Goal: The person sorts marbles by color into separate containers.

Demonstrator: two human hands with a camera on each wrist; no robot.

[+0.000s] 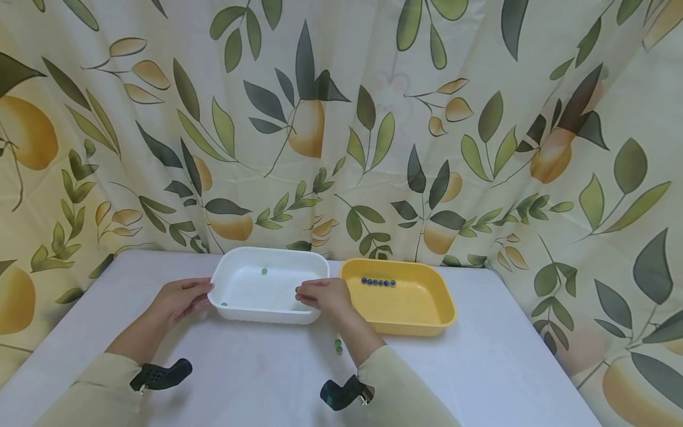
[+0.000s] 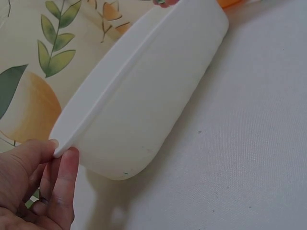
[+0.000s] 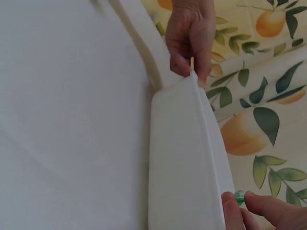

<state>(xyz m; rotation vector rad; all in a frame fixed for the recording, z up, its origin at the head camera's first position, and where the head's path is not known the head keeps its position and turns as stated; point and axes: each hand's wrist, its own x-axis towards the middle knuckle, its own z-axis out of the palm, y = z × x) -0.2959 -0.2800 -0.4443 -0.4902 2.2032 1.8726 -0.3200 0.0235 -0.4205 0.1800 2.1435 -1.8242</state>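
Observation:
My left hand pinches the left rim of a white plastic basin between thumb and fingers, as the left wrist view shows close up. At the basin's right end, my right hand holds a green glass marble between thumb and fingertips, just over the rim. Inside the white basin lie a green marble near the back and another marble in the front left corner. Two green marbles rest on the table below my right wrist.
A yellow basin stands to the right of the white one. Several dark blue marbles sit in a row inside it, towards the back. Behind the white-covered table hangs a curtain printed with fruit and leaves.

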